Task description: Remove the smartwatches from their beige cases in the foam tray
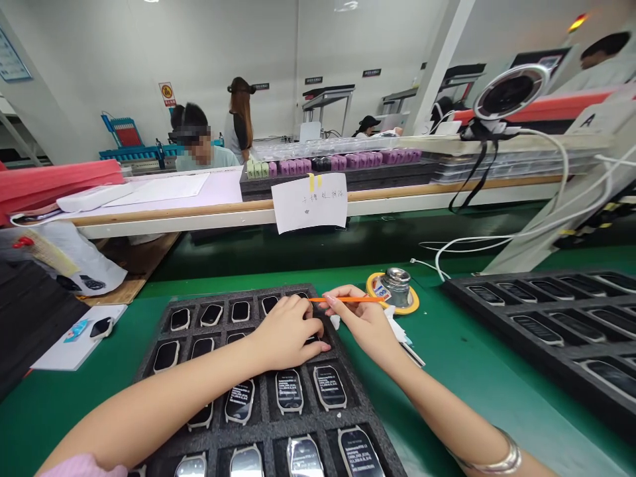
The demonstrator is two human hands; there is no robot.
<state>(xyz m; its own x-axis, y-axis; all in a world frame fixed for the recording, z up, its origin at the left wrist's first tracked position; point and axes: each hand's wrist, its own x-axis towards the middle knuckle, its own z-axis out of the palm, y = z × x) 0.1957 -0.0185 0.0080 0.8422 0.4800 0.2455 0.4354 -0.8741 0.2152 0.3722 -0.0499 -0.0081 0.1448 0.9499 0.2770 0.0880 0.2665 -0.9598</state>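
Orange and thin, the stick lay level in the right hand, pinched between thumb and fingertips, its far end reaching towards the small metal pot. The stick hung just above the far right corner of the foam tray. The left hand rested palm down on that tray, fingers spread flat over a slot near the right edge, pressing on whatever sat beneath; it grasped nothing that could be seen. The two hands were just beside each other, nearly touching at the fingertips.

The tray was black foam, cut into rows of slots, and most slots held a watch body lying face up. Those nearest showed pale labels on their screens; those at the far rows were dark. A bit of white tissue lay by the right hand at the tray's edge.

The pot stood on a yellow tape roll on the green table, near the right hand. A silver bangle circled the right wrist. To the right lay a second black tray with more watch bodies. To the left a white card carried one loose watch. Beyond, a paper note hung from a raised shelf, and other people sat or stood behind it.
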